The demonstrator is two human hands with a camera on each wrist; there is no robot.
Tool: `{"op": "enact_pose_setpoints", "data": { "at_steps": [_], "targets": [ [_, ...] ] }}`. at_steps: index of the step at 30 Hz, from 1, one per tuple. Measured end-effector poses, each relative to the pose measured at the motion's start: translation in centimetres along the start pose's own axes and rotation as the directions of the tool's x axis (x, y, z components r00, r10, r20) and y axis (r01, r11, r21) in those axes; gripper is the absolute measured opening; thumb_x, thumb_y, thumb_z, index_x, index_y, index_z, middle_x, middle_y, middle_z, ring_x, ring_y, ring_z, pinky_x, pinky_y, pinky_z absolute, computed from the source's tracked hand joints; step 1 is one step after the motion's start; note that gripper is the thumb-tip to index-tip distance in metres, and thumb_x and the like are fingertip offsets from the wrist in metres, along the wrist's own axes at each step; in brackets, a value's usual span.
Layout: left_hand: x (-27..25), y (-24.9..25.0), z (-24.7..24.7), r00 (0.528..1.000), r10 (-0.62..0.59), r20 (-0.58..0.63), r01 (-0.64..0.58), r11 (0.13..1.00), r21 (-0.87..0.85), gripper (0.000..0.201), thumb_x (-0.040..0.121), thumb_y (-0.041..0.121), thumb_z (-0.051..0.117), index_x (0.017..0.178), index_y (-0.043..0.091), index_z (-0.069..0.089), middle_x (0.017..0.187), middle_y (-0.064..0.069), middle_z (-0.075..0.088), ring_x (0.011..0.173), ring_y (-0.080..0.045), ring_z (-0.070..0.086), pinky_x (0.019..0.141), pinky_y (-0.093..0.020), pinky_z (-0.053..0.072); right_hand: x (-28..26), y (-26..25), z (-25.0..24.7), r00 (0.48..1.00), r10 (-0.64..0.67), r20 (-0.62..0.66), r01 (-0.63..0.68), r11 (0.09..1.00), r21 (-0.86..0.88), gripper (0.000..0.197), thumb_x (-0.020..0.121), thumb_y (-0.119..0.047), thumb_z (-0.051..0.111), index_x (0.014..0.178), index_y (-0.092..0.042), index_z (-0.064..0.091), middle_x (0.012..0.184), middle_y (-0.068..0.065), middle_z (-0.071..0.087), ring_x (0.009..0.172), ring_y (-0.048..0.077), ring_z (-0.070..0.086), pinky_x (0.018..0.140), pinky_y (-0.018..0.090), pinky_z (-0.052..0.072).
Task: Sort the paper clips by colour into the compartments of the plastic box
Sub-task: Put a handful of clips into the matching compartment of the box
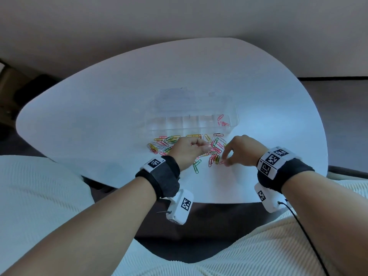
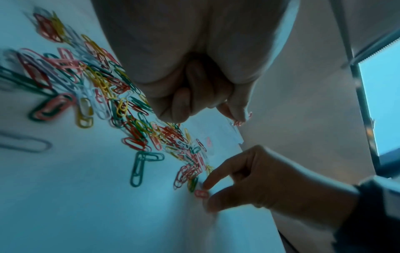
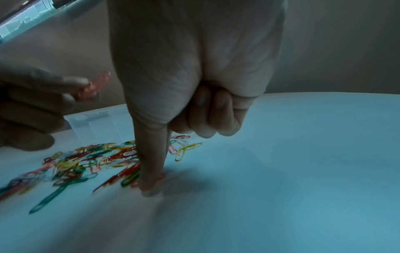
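Observation:
A clear plastic box (image 1: 157,124) with a row of compartments lies across the middle of the white table (image 1: 89,120). Its rightmost compartment holds a few pink clips (image 1: 223,120). A mixed pile of paper clips (image 1: 165,143) spreads in front of the box. My left hand (image 1: 207,147) hovers over the pile and pinches a small bunch of pink clips (image 3: 93,87) between thumb and forefinger. My right hand (image 1: 225,161) is at the pile's right edge. Its thumb and forefinger pinch a single pink clip (image 2: 201,194) that lies on the table.
The box's clear lid (image 1: 179,96) lies open behind it. Two green clips (image 1: 196,166) lie apart at the pile's near side. The table's front edge (image 1: 179,202) is close behind my wrists, with my lap in cream knit below it.

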State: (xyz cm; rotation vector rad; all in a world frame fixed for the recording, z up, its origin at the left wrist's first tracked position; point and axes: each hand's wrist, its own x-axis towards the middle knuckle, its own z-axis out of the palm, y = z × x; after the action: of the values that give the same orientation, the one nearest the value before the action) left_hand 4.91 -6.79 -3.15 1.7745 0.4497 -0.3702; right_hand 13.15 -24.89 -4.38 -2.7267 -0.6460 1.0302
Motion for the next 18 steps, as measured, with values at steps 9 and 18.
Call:
{"op": "enact_pose_setpoints", "data": {
  "at_steps": [9, 18],
  "targets": [
    [-0.7, -0.4, 0.2, 1.0, -0.026, -0.015, 0.024, 0.991, -0.128, 0.008, 0.084, 0.015, 0.072, 0.084, 0.008, 0.07, 0.074, 0.008, 0.065, 0.043, 0.008, 0.05, 0.049, -0.011, 0.042, -1.0, -0.9, 0.7, 0.999, 0.046, 0.009, -0.045, 0.993, -0.111, 0.019, 0.08, -0.044, 0.07, 0.089, -0.028, 0.072, 0.092, -0.003, 0.067, 0.08, 0.017, 0.063, 0.063, 0.024, 0.042],
    [-1.1, 0.8, -0.1, 0.972, -0.137, 0.191, 0.216, 0.844, -0.491, 0.025, 0.089, 0.012, 0.031, 0.066, 0.02, 0.028, 0.048, 0.004, 0.018, 0.048, -0.014, 0.009, 0.052, -0.03, 0.009, -1.5, -1.6, -3.7, 0.999, 0.049, 0.017, -0.045, 0.666, 0.744, 0.029, 0.084, -0.011, 0.034, 0.06, -0.022, 0.023, 0.057, -0.001, 0.021, 0.05, 0.015, 0.013, 0.046, 0.025, 0.013]
  ]
}}
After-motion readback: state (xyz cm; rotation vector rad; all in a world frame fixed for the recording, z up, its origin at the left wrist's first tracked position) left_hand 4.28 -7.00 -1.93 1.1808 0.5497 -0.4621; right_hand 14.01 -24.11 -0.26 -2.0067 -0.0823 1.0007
